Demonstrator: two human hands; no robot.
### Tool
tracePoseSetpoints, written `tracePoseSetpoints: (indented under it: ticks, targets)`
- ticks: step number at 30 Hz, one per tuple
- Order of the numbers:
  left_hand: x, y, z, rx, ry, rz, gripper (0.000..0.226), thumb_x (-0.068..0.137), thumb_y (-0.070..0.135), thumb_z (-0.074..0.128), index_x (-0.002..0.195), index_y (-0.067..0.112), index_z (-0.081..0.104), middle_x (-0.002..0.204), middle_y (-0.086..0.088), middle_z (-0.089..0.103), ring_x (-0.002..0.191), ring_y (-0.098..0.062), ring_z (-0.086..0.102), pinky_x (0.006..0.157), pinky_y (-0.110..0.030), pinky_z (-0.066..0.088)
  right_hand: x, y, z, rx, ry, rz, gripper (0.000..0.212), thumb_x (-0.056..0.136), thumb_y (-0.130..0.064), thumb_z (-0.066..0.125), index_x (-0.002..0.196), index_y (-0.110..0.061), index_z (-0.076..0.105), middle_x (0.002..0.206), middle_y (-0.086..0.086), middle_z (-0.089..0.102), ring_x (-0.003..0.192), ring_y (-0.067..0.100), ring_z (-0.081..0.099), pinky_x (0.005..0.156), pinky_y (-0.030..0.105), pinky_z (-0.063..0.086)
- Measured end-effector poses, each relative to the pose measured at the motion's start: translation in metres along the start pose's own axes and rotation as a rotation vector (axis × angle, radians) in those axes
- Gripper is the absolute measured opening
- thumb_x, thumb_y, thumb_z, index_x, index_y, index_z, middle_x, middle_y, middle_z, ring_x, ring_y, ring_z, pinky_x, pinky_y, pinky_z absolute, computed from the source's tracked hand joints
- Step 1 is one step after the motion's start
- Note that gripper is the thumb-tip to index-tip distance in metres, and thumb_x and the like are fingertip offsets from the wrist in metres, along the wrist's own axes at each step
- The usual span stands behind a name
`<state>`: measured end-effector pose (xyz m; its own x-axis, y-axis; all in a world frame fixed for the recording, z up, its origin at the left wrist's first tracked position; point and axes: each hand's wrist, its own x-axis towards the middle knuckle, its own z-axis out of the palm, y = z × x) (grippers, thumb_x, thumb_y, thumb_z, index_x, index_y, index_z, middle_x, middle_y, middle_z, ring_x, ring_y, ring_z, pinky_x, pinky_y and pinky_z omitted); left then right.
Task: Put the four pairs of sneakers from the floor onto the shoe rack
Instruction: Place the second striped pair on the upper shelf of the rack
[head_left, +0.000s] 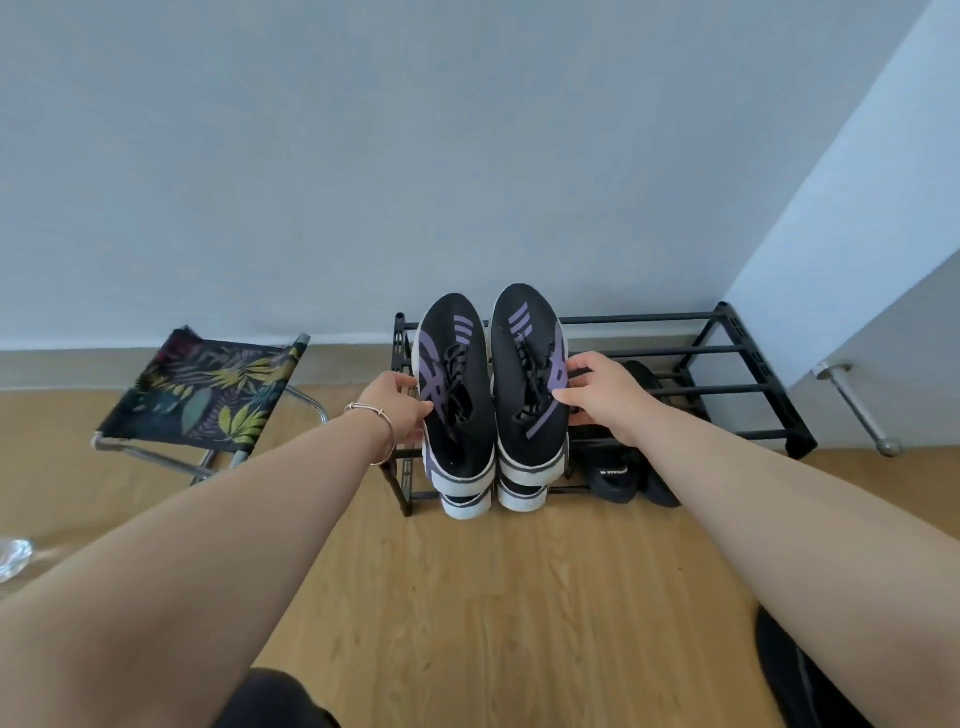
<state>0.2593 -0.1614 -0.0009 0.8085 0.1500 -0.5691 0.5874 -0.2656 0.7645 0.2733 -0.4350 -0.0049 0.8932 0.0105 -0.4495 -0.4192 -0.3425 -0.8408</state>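
Note:
A black metal shoe rack (727, 353) with two tiers stands against the wall. A pair of black sneakers with purple stripes and white soles sits at the left end of its top tier, toes to the wall. My left hand (400, 410) grips the outer side of the left sneaker (454, 395). My right hand (597, 397) holds the outer side of the right sneaker (524, 384). Under them, on the lower tier, the white heels of another pair (493, 499) stick out. Black shoes (618, 475) lie on the lower tier to the right.
A folding stool (208, 389) with a leaf-print seat stands left of the rack. A white wall corner and a metal door stopper (857, 405) are at the right. A clear object (13, 558) lies at the left edge on the wooden floor.

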Motion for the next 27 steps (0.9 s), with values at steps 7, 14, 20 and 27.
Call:
tracePoseSetpoints:
  ticks: [7,14,20,27]
  targets:
    - [0.031,-0.001,-0.003,0.024,0.015,0.008,0.049,0.097,0.003,0.058,0.144,0.008,0.046,0.116,-0.020,0.068,0.095,-0.035,0.073,0.059,-0.033,0.059,0.035,0.006,0.006,0.046,-0.005,0.027,0.045,0.090,-0.006,0.071,0.130,-0.014,0.053,0.121,0.013,0.066,0.105,0.032,0.068,0.088,0.050,0.060]
    - [0.049,-0.003,-0.005,-0.027,0.049,0.007,0.044,0.097,0.002,0.059,0.140,0.007,0.050,0.114,-0.020,0.070,0.086,-0.029,0.072,0.066,-0.037,0.061,0.046,0.009,0.009,0.120,0.012,0.024,0.040,0.092,-0.006,0.068,0.130,-0.012,0.058,0.121,0.013,0.067,0.104,0.032,0.069,0.085,0.046,0.061]
    - [0.049,-0.008,-0.018,-0.049,0.098,0.005,0.029,0.097,0.004,0.061,0.126,0.000,0.063,0.109,-0.019,0.072,0.082,-0.025,0.071,0.070,-0.035,0.061,0.051,0.006,0.024,0.119,0.001,0.005,0.042,0.092,-0.007,0.069,0.132,-0.011,0.058,0.120,0.012,0.069,0.100,0.028,0.070,0.081,0.043,0.063]
    - [0.051,-0.010,-0.012,0.018,0.187,0.065,0.026,0.097,0.014,0.063,0.120,0.005,0.071,0.101,-0.015,0.076,0.091,-0.030,0.075,0.078,-0.040,0.064,0.053,0.005,0.022,0.073,0.027,-0.014,0.042,0.092,-0.007,0.069,0.133,-0.010,0.059,0.120,0.011,0.069,0.101,0.028,0.070,0.087,0.047,0.061]
